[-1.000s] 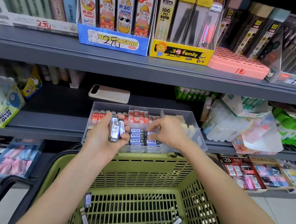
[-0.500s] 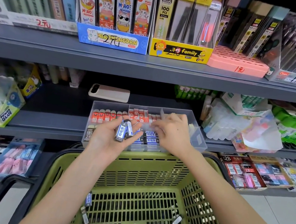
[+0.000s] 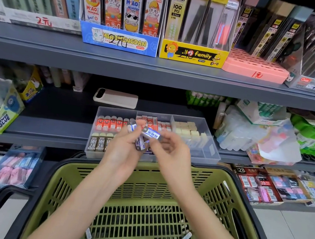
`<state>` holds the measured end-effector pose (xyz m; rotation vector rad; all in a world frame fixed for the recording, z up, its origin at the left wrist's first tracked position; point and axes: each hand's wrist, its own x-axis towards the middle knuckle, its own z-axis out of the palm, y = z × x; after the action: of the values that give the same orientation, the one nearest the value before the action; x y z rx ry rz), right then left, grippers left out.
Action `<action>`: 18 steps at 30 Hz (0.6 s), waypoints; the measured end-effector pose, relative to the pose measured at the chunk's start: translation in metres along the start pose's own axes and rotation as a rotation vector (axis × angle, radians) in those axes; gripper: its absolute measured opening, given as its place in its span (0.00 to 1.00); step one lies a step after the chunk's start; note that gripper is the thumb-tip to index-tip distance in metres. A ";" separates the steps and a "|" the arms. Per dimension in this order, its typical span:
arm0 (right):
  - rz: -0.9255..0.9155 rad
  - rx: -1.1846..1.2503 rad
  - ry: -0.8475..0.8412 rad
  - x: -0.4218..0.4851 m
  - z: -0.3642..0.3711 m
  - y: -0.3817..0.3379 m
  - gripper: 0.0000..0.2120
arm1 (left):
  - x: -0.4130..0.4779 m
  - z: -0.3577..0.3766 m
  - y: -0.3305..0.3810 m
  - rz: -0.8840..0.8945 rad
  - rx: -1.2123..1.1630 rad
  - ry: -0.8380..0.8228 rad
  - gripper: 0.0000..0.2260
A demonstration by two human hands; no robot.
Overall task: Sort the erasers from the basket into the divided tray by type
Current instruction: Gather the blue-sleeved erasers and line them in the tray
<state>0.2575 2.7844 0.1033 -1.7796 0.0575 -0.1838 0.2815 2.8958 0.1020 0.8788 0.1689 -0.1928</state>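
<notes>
The clear divided tray (image 3: 211, 152) stands on the middle shelf, holding red-sleeved erasers, dark 2B erasers and plain cream erasers in separate compartments. In front of it my left hand (image 3: 124, 151) grips a small bunch of blue-and-white erasers (image 3: 139, 144). My right hand (image 3: 172, 151) pinches one blue-and-white eraser (image 3: 151, 134) at its end, right beside the bunch. Below, the olive green basket (image 3: 144, 180) holds a few loose erasers (image 3: 186, 237) on its slotted floor.
A pale phone (image 3: 115, 98) lies on the shelf behind the tray. A glue box (image 3: 2, 117) sits at the left, and plastic-wrapped packs (image 3: 250, 135) crowd the tray's right side. The upper shelf carries pencil-lead boxes; lower trays hold more erasers.
My right hand has come back from the tray's front compartment to the bunch in my left hand and now pinches one blue-and-white eraser there. Both hands sit closer together.
</notes>
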 end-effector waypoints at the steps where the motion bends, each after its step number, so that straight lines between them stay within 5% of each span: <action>1: -0.001 0.049 -0.010 0.004 -0.006 -0.002 0.06 | -0.001 0.000 -0.002 0.013 0.089 -0.008 0.09; 6: -0.090 0.027 -0.096 0.021 -0.022 -0.016 0.03 | -0.005 0.006 -0.014 -0.012 0.396 -0.104 0.09; 9: -0.071 0.049 -0.067 0.036 -0.038 -0.023 0.05 | -0.002 0.007 -0.005 -0.072 0.326 -0.043 0.12; 14: -0.055 -0.166 -0.320 0.046 -0.052 -0.025 0.05 | 0.006 0.006 0.011 -0.253 0.275 -0.047 0.16; 18: -0.130 -0.002 -0.198 0.043 -0.042 -0.017 0.03 | 0.009 0.013 0.009 -0.329 0.220 -0.098 0.10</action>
<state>0.2928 2.7410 0.1322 -1.7963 -0.2010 -0.0998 0.2929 2.8910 0.1150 1.0545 0.2035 -0.5690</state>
